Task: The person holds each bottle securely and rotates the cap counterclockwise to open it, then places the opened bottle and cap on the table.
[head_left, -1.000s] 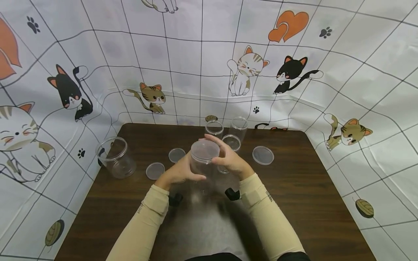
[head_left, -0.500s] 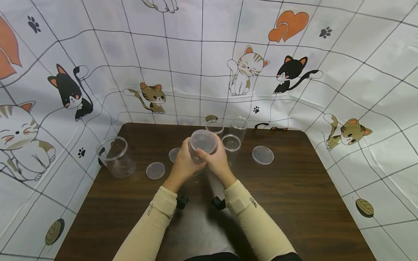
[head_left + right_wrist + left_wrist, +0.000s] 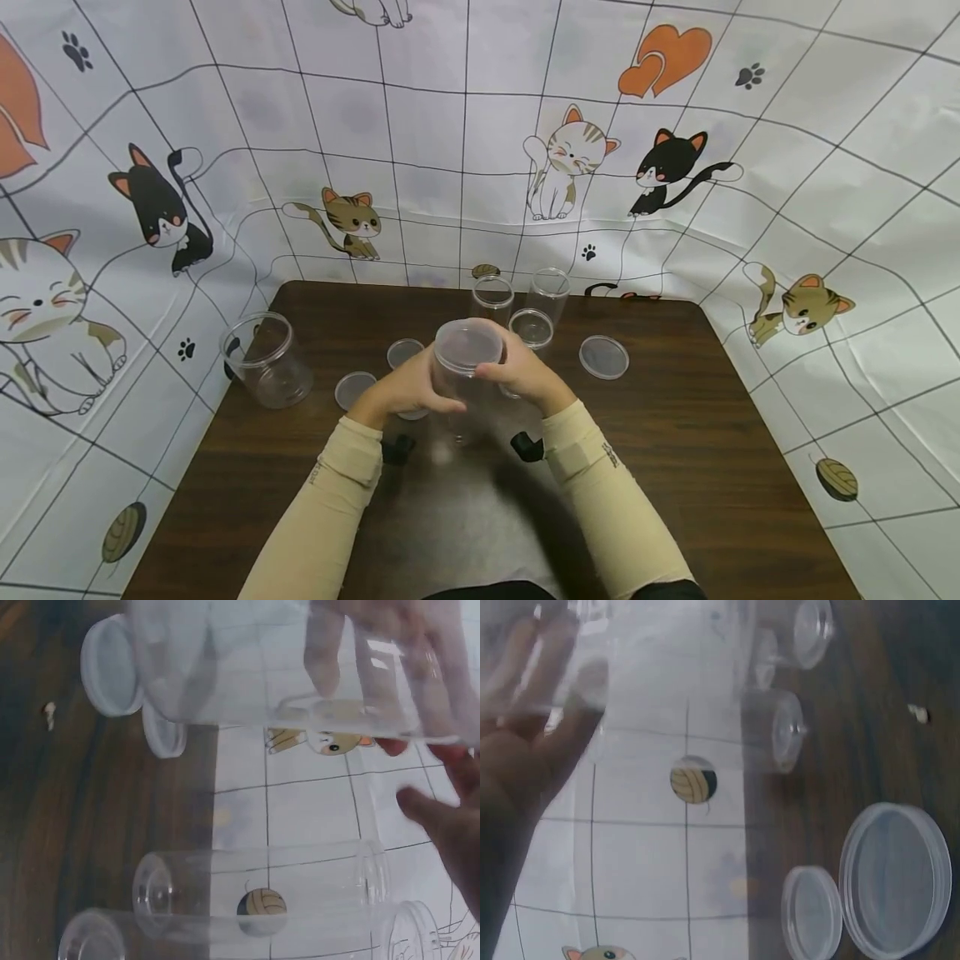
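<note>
A clear plastic jar (image 3: 452,390) stands upright between both hands in the head view, with a frosted lid (image 3: 469,343) on its top. My left hand (image 3: 401,387) holds the jar's side, its thumb pointing across the front. Higher up, my right hand (image 3: 527,372) grips it just below the lid's rim, thumb in front; its other fingers are largely hidden. The wall of the jar (image 3: 247,667) fills the top of the right wrist view, with fingers showing through it. Loose lids (image 3: 406,353) lie flat by my left hand; one is partly covered by it.
A wide open jar (image 3: 272,367) stands at the table's left edge. Behind the hands are narrower open jars (image 3: 532,328), near the cat-print curtain (image 3: 420,125). Another flat lid (image 3: 603,357) lies to the right. A small pale crumb (image 3: 919,713) is on the brown table (image 3: 697,467).
Half a second ago both hands were closer together round the jar, farther back and tilting it. Now the jar is upright and nearer, and the hands have spread apart along its sides.
</note>
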The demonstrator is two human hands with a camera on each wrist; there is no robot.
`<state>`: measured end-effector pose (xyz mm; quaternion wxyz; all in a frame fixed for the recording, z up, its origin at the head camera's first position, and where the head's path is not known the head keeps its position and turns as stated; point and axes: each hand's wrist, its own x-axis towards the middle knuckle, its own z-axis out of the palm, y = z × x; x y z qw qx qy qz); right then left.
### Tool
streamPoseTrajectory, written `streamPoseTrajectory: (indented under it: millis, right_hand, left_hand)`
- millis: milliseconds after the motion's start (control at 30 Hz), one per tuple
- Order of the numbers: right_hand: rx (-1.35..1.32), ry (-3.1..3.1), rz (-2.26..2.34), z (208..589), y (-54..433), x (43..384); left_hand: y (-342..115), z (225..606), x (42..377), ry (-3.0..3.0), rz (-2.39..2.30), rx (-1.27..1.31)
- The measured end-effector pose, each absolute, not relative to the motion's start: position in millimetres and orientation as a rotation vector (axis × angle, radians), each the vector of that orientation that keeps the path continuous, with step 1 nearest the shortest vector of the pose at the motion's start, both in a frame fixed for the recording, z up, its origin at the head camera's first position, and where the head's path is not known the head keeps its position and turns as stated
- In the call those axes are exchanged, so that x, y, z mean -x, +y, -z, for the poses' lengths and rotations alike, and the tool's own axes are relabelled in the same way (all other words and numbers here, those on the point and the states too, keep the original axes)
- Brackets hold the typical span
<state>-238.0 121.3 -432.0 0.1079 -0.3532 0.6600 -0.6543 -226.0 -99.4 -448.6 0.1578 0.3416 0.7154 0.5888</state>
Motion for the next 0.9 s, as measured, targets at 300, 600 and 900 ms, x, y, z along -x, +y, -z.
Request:
streamPoseTrajectory:
  millis: [300,600,900]
  right_hand:
    - [1.142,1.779,1.951,430.4,122.1,237.5]
    - [0.822,2.173,2.273,441.4,99.2,219.0]
    - [0.651,2.347,2.177,436.6,88.1,212.4]
  left_hand:
    - [-96.0,452.5,226.3,1.839,-1.783,-1.04]
    - [-93.5,458.6,227.7,2.307,-1.826,-0.782]
    - [-91.2,459.5,227.4,2.613,-1.617,-0.741]
